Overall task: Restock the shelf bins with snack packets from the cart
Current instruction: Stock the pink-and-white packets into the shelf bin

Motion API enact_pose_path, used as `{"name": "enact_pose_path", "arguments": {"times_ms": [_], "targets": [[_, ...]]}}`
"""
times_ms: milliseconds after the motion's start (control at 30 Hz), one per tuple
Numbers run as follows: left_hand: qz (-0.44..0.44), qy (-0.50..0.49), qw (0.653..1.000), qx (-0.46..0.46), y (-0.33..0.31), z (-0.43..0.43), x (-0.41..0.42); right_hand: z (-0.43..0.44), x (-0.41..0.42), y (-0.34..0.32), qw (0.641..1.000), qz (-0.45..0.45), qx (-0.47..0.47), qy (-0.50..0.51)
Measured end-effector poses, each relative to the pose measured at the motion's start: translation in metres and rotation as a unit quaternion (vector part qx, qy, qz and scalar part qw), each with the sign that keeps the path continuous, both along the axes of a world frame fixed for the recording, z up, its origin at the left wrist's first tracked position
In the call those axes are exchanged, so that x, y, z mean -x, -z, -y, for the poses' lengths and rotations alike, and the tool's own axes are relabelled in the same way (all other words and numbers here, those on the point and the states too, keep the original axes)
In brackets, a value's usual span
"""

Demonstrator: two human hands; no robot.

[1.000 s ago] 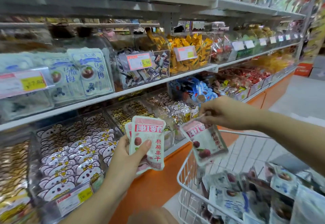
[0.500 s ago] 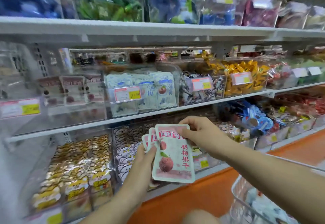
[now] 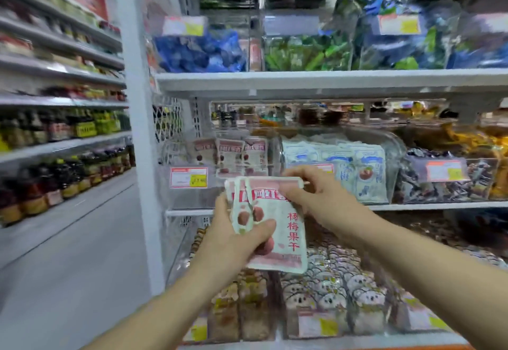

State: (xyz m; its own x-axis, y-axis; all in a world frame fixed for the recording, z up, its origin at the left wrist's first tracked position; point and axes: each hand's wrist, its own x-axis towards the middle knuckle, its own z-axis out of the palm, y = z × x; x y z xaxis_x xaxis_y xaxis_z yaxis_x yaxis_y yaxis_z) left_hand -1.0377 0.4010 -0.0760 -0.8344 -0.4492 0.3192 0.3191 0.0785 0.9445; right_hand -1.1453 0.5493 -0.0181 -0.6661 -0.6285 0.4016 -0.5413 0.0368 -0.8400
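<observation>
Left hand (image 3: 236, 237): curled round a small fan of packets (image 3: 286, 228) from the lower left, thumb laid across the front one, fingers hidden behind. Right hand (image 3: 316, 201): pinching the top right corner of the front packet, thumb and forefinger bent over its red band. Packets upright and overlapping, pink-and-white with red fruit and red characters, held between both hands. Exact count unclear; at least three top edges showing.

Just beyond the hands and a little above: clear bin (image 3: 189, 198), matching packets (image 3: 229, 154) standing toward its back. Price tag (image 3: 188, 177) on its front, up and left of the left hand. Behind the right hand: second bin (image 3: 395, 143), full of blue-and-white packs (image 3: 357, 168). Farther right: dark wrapped sweets (image 3: 439, 185), then yellow ones at the frame edge, blurred.

Below the hands: face-printed packs (image 3: 343, 289) under the right forearm, brown packs (image 3: 239, 314) under the left wrist.

Above the hands: white shelf (image 3: 330, 82) carrying blue bags (image 3: 200, 53) and green bags (image 3: 302, 53).

Far left of the left hand: aisle floor (image 3: 68, 239) and racks of dark bottles (image 3: 55, 179), too blurred to read.
</observation>
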Motion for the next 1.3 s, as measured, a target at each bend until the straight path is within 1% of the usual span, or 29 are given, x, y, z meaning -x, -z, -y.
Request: {"name": "enact_pose_path", "arguments": {"times_ms": [100,167,300,367,433,500,600,667,733,833,933,1000,1100,1167,1233,1300], "targets": [[-0.016,-0.009,0.999,0.035,-0.040,0.025,-0.003,0.022,0.003,-0.032,0.993,0.071,-0.022,-0.092],[-0.019,-0.021,0.998,0.059,-0.064,0.043,0.003,0.036,0.009,-0.051,0.986,0.081,-0.038,-0.143],[-0.005,-0.028,0.991,0.130,-0.109,0.074,0.023,0.065,0.034,-0.085,0.982,0.091,-0.007,-0.163],[0.012,-0.034,0.983,0.179,-0.127,0.091,0.037,0.078,0.053,-0.097,0.985,0.082,0.004,-0.150],[0.042,-0.035,0.972,0.228,-0.140,0.107,0.056,0.090,0.074,-0.105,0.991,0.056,0.007,-0.124],[0.080,-0.023,0.963,0.255,-0.147,0.122,0.078,0.100,0.094,-0.111,0.996,0.010,-0.009,-0.093],[0.107,-0.007,0.960,0.257,-0.145,0.142,0.114,0.112,0.119,-0.114,0.994,-0.064,-0.080,-0.042],[0.128,0.012,0.956,0.264,-0.141,0.149,0.134,0.122,0.134,-0.115,0.985,-0.109,-0.131,-0.008],[0.140,0.047,0.957,0.248,-0.134,0.155,0.153,0.135,0.155,-0.114,0.969,-0.163,-0.182,0.026],[0.165,0.062,0.967,0.185,-0.119,0.164,0.182,0.153,0.175,-0.113,0.930,-0.237,-0.278,0.052],[0.235,0.053,0.956,0.166,-0.104,0.171,0.207,0.168,0.192,-0.110,0.890,-0.275,-0.362,0.048],[0.277,0.044,0.946,0.161,-0.096,0.173,0.221,0.176,0.198,-0.111,0.856,-0.290,-0.424,0.056],[0.305,0.045,0.935,0.173,-0.085,0.176,0.234,0.186,0.203,-0.114,0.813,-0.318,-0.485,0.053],[0.322,0.052,0.924,0.200,-0.080,0.180,0.237,0.193,0.204,-0.116,0.787,-0.341,-0.512,0.047],[0.362,0.029,0.901,0.236,-0.079,0.182,0.237,0.199,0.203,-0.115,0.766,-0.353,-0.536,0.041],[0.407,0.009,0.880,0.242,-0.077,0.183,0.238,0.201,0.202,-0.113,0.749,-0.370,-0.548,0.040]]}}
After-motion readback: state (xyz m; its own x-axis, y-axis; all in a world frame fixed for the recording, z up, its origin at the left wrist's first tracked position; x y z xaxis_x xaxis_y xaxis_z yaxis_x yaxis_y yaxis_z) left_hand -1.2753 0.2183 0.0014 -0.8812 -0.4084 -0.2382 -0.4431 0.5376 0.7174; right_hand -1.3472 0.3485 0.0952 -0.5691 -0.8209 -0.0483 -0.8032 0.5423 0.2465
